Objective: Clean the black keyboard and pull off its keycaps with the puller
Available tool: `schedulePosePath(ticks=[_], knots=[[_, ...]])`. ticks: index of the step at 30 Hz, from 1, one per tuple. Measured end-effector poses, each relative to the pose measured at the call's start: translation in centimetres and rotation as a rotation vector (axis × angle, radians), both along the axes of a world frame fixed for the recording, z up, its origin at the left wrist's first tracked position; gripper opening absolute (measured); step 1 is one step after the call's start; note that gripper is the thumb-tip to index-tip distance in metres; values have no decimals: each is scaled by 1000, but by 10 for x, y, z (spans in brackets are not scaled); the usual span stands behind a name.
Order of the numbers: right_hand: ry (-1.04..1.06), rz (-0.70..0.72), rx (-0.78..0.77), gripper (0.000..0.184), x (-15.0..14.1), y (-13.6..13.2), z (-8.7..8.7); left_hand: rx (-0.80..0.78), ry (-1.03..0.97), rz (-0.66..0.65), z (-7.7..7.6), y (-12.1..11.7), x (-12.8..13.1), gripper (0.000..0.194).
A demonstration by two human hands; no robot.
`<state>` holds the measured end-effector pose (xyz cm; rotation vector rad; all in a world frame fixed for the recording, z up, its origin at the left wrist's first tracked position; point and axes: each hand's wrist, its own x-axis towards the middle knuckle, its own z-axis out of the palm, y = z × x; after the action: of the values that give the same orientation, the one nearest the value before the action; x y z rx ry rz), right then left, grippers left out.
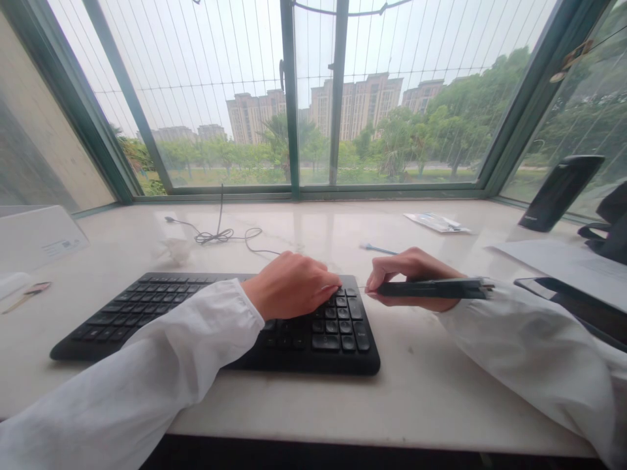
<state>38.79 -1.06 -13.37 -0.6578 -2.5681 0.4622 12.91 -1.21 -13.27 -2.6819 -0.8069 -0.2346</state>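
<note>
A black keyboard (337,359) lies on the pale stone sill, with its number pad on the right. My left hand (294,284) is over its upper right part, fingers curled and fingertips pressed together above the top keys of the number pad. Whatever these fingertips pinch, if anything, is hidden. Just right of the keyboard, my right hand (416,277) grips a long, slim black tool (435,288) held level. A thin tip seems to reach from it towards the keyboard's upper right edge. The tool's exact kind cannot be made out.
Behind the keyboard lies a coiled cable (215,236) beside crumpled clear plastic (175,250). A blue-tipped thin stick (379,249) and a small packet (435,222) are farther back. A phone-like black slab (578,307), paper (563,261) and an upright black device (561,192) stand right. A white box (42,235) is left.
</note>
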Motion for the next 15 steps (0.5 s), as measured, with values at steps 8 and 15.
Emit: schedulePosePath(ticks=[8,15], knots=[[-3,52,0,8,-3,-5,0,-4,-2,2,2,-1,1,33],[242,-75,-186,21,-12,3,-24,-3,12,-5,2,-1,0,35]])
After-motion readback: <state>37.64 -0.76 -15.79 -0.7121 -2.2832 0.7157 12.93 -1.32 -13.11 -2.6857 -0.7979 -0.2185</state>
